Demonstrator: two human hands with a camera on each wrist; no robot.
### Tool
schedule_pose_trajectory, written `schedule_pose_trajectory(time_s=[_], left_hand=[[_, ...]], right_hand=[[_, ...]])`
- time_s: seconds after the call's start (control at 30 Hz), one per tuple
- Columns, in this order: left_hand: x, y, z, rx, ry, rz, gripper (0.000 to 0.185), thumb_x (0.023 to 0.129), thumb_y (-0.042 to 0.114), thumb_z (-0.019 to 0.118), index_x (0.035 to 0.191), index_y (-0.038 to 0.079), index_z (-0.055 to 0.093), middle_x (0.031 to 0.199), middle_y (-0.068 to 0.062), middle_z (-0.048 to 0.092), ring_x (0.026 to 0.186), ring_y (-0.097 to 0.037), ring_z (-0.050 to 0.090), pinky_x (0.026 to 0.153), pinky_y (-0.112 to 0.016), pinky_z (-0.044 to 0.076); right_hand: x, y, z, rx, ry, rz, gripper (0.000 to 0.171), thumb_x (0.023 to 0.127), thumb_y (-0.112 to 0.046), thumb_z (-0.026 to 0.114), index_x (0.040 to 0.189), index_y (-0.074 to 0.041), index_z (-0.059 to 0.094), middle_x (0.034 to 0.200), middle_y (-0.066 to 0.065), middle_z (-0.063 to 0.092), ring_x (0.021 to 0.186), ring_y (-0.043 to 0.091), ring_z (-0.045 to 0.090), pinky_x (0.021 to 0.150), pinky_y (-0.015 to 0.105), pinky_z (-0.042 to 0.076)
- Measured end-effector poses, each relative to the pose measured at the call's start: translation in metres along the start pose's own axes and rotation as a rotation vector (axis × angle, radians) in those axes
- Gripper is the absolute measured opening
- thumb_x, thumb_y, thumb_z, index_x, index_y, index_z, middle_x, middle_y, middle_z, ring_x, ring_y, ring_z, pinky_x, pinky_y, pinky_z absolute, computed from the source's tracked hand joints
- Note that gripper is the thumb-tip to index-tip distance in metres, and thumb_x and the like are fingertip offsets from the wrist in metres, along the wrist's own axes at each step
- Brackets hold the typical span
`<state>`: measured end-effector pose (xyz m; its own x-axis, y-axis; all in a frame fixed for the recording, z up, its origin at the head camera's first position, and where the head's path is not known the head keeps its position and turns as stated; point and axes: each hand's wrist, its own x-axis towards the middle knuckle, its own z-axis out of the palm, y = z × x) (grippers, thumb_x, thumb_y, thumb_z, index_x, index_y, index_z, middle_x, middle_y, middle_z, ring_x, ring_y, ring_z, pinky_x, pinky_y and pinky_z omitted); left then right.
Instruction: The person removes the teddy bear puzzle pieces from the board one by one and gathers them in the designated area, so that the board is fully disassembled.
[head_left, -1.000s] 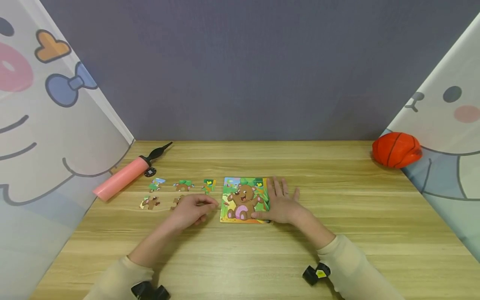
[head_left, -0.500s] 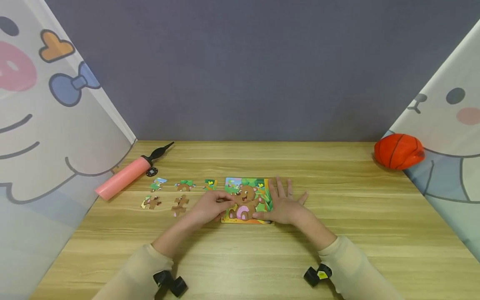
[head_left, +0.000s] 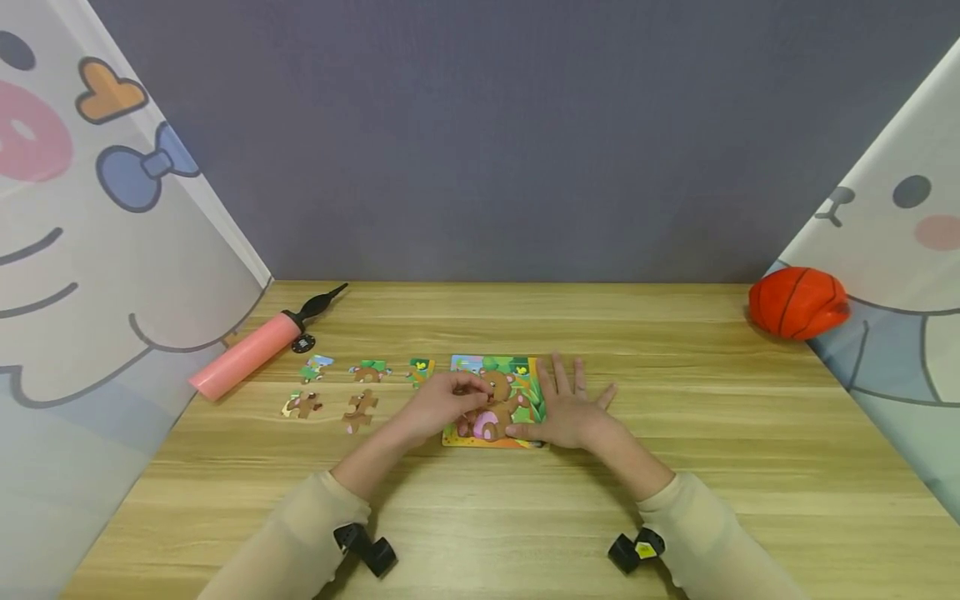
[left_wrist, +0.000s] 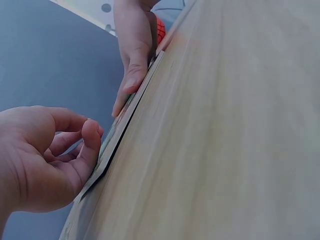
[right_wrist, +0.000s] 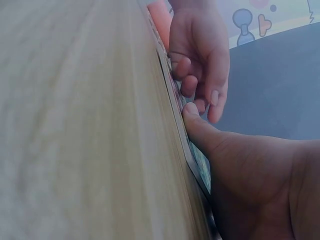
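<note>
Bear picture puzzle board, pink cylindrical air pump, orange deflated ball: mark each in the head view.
Bear picture puzzle board (head_left: 522, 377): head view, on its green upper right part.
Pink cylindrical air pump (head_left: 243, 354): head view, on the middle of the pink barrel.
Orange deflated ball (head_left: 797, 302): head view, on its front face.

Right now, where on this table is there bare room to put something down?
Bare wood lies between the bear puzzle board and the orange ball, and along the back edge behind the board. It is crowded on the left: loose puzzle pieces and the pink pump, with both hands at the board.
</note>
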<state>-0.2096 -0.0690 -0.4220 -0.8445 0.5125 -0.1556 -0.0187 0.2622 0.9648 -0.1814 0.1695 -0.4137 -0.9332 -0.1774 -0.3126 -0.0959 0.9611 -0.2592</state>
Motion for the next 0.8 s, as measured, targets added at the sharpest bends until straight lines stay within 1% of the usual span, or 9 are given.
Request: schedule_pose_trajectory(time_s=[0.07,0.2,0.37,0.57,0.8], left_hand=[[0.003,0.001,0.002,-0.004,-0.009,0.004,0.021,0.100,0.014,0.064,0.117,0.002,0.069,0.083,-0.014,0.065,0.060,-0.018,0.058,0.052,-0.027,0.051],[0.008,0.001,0.005,-0.001,-0.023,0.003,0.021,0.100,0.015,0.066,0.118,0.005,0.070,0.087,-0.012,0.066,0.057,-0.015,0.056,0.047,-0.025,0.048],[0.013,0.003,0.009,0.001,-0.043,0.015,0.023,0.101,0.015,0.064,0.120,0.006,0.070,0.086,-0.011,0.064,0.053,-0.014,0.054,0.042,-0.024,0.043],[0.019,0.001,0.012,-0.005,-0.049,-0.014,0.027,0.101,0.017,0.064,0.126,0.008,0.067,0.081,-0.011,0.064,0.047,-0.013,0.056,0.038,-0.023,0.042],[0.021,0.007,0.015,0.056,-0.083,-0.033,0.041,0.098,0.012,0.066,0.138,0.006,0.061,0.076,-0.012,0.065,0.044,-0.014,0.055,0.037,-0.023,0.040]], right_hand=[[-0.001,0.000,-0.001,0.000,0.001,-0.002,0.130,0.075,-0.090,0.052,0.163,-0.012,-0.003,0.167,0.016,-0.014,0.147,0.046,-0.019,0.094,0.086,-0.012],[-0.001,-0.001,-0.002,0.001,0.004,-0.007,0.129,0.076,-0.089,0.053,0.163,-0.011,-0.002,0.167,0.017,-0.012,0.147,0.048,-0.017,0.093,0.087,-0.012],[0.000,-0.001,-0.001,-0.023,-0.001,0.000,0.130,0.075,-0.091,0.050,0.163,-0.011,-0.003,0.167,0.017,-0.013,0.147,0.047,-0.018,0.095,0.086,-0.011],[0.000,-0.002,-0.002,-0.023,0.012,-0.003,0.127,0.078,-0.087,0.055,0.163,-0.011,-0.002,0.167,0.017,-0.012,0.147,0.048,-0.016,0.094,0.088,-0.008],[0.000,-0.002,-0.001,-0.029,0.014,-0.007,0.126,0.079,-0.086,0.055,0.163,-0.010,-0.001,0.166,0.018,-0.013,0.147,0.049,-0.017,0.094,0.088,-0.007]])
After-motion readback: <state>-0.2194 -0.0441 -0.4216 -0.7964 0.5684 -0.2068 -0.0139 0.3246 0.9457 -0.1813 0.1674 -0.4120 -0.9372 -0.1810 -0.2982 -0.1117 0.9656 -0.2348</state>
